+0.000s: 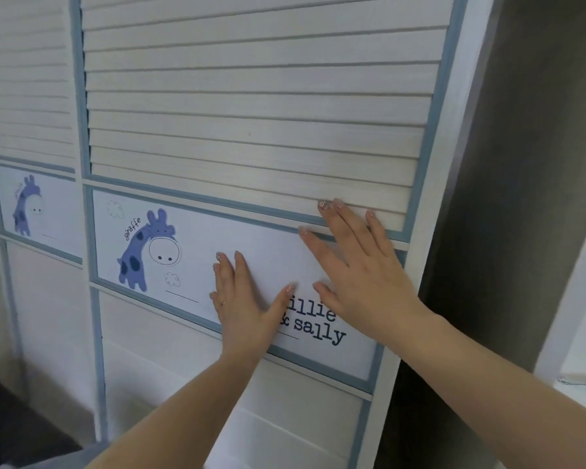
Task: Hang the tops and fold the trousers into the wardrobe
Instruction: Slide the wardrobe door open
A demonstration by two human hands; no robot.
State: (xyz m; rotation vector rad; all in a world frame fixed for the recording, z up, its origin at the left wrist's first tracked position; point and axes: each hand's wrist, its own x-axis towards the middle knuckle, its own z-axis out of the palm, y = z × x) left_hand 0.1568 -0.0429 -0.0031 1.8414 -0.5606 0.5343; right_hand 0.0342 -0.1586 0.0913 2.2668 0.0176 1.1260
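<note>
A white wardrobe door (251, 106) with louvred slats and blue trim fills the view. Across its middle runs a panel (197, 245) with a purple giraffe drawing and dark lettering. My left hand (244, 306) lies flat on that panel with straight fingers, partly covering the lettering. My right hand (356, 262) presses flat higher up, its fingertips reaching over the blue trim onto the lowest slats. No tops or trousers are in view.
A second door (31, 96) of the same design stands behind to the left. Right of the door's edge is a dark opening (508, 198), and past it a white surface (579, 333). Dark floor (11, 428) shows at the bottom left.
</note>
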